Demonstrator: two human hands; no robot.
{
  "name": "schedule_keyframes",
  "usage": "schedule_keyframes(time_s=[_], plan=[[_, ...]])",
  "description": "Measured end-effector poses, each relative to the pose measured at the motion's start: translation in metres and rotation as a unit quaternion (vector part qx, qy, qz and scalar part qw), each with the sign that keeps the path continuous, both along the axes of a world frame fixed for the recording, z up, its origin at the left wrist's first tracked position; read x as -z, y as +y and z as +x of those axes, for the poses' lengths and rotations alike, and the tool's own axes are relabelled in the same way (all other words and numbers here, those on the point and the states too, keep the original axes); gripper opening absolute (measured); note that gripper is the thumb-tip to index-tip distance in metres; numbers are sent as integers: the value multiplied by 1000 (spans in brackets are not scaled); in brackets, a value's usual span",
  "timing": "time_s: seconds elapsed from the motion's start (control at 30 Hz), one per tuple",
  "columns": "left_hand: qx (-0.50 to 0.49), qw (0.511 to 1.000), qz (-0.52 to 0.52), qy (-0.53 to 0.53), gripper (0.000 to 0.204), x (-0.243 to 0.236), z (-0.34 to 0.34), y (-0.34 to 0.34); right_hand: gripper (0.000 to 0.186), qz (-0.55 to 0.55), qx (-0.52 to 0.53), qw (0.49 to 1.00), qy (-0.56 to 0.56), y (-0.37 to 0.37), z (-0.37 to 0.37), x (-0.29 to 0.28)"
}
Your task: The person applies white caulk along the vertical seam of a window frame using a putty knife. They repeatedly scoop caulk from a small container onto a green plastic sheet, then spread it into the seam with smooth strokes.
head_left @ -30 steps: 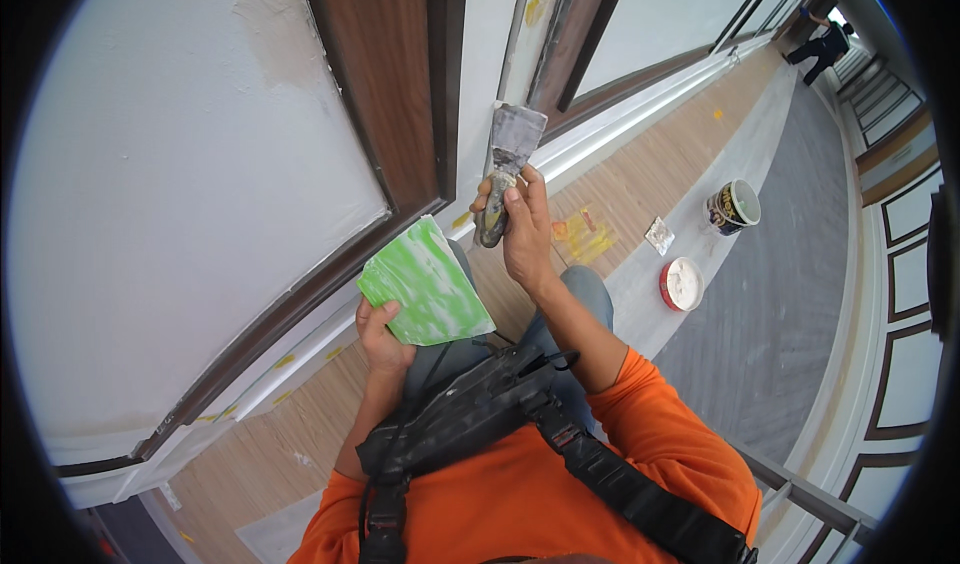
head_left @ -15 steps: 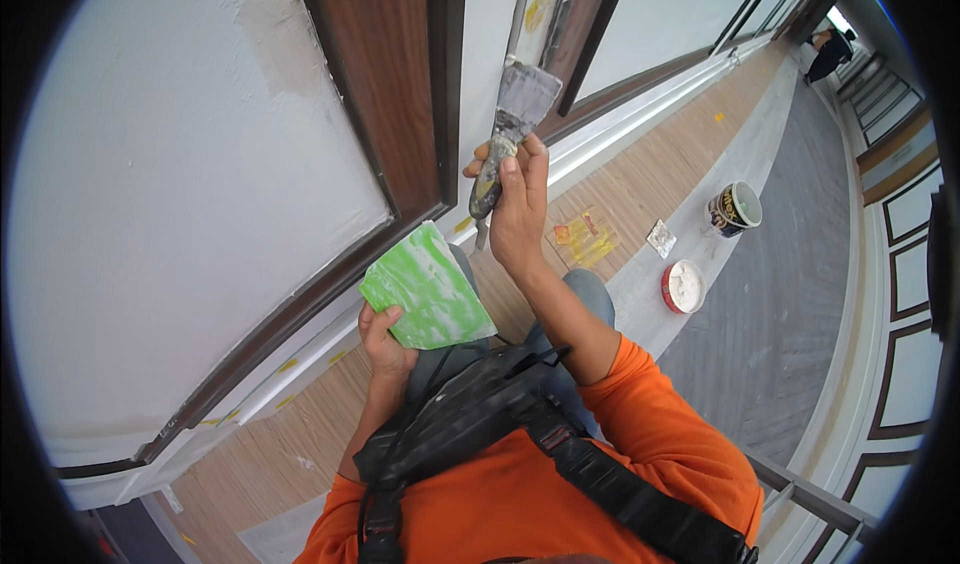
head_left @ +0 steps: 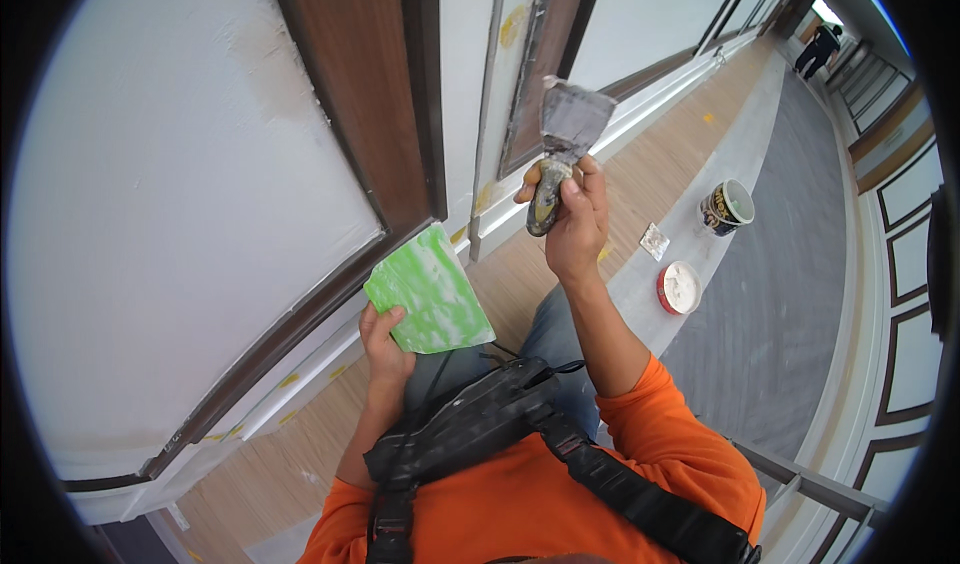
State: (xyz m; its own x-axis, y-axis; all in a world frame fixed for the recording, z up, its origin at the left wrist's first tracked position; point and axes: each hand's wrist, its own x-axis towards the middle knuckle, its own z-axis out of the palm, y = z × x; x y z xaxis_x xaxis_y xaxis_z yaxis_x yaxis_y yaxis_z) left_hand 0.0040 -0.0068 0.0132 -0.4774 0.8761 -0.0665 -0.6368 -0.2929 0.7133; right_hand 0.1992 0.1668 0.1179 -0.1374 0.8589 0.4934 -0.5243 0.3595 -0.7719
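My right hand (head_left: pixel 577 219) grips a putty knife (head_left: pixel 548 186) by its smeared handle, with the broad metal blade pointing up and away from me. The blade is in front of the wall trim and touches nothing that I can see. In my left hand (head_left: pixel 384 339) is a flat green plastic sheet (head_left: pixel 428 289), streaked with white filler, its edge between thumb and fingers. The sheet lies above my lap, close to the dark wood moulding (head_left: pixel 310 309) of the white wall panel (head_left: pixel 200 214).
On the floor to the right stand a round red-sided tub of white paste (head_left: pixel 680 288), a dark bucket (head_left: pixel 727 207) and a small crumpled packet (head_left: pixel 655 241). A person (head_left: pixel 821 50) stands far down the corridor. A metal rail (head_left: pixel 810 484) crosses at lower right.
My right hand with the putty knife has moved to the right, away from the narrow wall strip. My left hand holds the green sheet nearly still. The far person has shifted.
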Motion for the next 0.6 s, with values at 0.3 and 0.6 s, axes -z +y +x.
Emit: schedule_keyframes(time_s=[0.3,0.6], plan=[[207,978,-14,-20,50,-75,9,58,30,303,148,900,-278,-5,58,15],[248,968,15,-21,55,-92,13,66,47,424,181,754,-469,0,104,9]])
